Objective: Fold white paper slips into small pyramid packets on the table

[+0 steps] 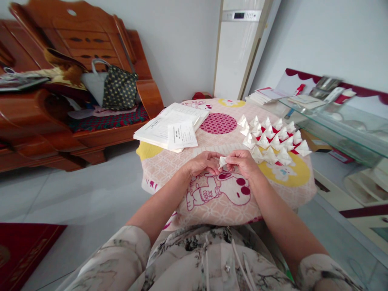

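Note:
My left hand (202, 163) and my right hand (243, 162) meet above the near part of a small table covered with a pink cartoon cloth (218, 198). Both pinch one small folded white paper piece (222, 161) between their fingertips. Just beyond my right hand lie several folded white paper triangles (273, 139) set in rows on the cloth. A stack of printed white paper sheets (171, 127) lies on the table's far left.
A wooden bench (75, 101) with a patterned handbag (118, 89) stands at the left. A white floor air conditioner (236, 48) rises behind the table. A glass counter (342, 125) with booklets and small items runs along the right. A red mat (24, 246) lies at lower left.

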Motion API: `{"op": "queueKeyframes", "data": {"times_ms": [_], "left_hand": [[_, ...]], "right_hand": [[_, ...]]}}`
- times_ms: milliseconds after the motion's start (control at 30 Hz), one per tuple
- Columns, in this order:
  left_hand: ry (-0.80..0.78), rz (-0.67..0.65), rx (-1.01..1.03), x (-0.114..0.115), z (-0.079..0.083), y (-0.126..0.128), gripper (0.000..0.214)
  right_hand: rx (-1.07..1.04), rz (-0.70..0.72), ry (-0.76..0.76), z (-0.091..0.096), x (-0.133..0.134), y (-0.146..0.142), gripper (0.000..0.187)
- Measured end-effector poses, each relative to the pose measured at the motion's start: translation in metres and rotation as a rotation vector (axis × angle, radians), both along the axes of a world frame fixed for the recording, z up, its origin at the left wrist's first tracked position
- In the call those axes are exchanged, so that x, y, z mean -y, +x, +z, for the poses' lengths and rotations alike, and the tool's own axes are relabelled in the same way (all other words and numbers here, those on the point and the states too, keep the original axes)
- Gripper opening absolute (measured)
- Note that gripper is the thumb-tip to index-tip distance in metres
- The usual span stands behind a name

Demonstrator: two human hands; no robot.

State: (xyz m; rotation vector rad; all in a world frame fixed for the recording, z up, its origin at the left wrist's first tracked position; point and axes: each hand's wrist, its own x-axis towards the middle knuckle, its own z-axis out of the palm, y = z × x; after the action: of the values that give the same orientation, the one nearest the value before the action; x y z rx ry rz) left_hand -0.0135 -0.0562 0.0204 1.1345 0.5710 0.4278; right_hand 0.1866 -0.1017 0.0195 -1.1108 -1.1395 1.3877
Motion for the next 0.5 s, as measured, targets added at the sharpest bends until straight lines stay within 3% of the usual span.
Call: {"op": "queueKeyframes", "data": {"times_ms": [300,500], "left_hand": [[0.062,-0.023,-0.013,0.0018,0.0009,0.0000,0.068],[0.032,0.028,-0.050,-0.0016,-0.0023,0.0009,0.029]], "right_hand": [[0.052,0.015,-0.021,0.0022,0.0013,-0.0031,0.022],[-0.018,-0.055,-0.024,-0.0014,-0.0012,-0.0026,0.023]]}}
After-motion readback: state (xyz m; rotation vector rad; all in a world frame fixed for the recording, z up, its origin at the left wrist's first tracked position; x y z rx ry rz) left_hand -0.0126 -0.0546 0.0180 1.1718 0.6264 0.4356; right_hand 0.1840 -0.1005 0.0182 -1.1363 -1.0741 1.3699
